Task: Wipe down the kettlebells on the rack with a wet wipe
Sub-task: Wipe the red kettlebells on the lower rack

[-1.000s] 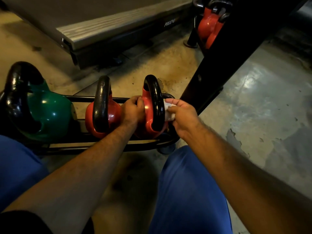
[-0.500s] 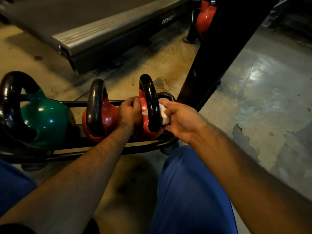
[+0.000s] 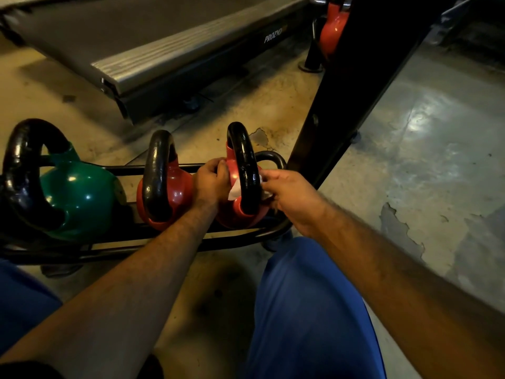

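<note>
At the black rail rack's (image 3: 240, 239) 3 o'clock end, the left hand (image 3: 210, 184) grips a red, black-handled kettlebell (image 3: 240, 212). The right hand's (image 3: 289, 195) fingers pinch a white wet wipe (image 3: 235, 191) against its handle. Hard rubbing could roll the kettlebell off.

A treadmill (image 3: 153, 47) marked "PROZIO" fills the view from 10 to 12 o'clock. A black post (image 3: 352, 86) slants up at 1 o'clock. The concrete floor (image 3: 426, 149) at 3 o'clock shows peeling patches. Blue trouser legs (image 3: 311, 318) sit at 6 o'clock.
</note>
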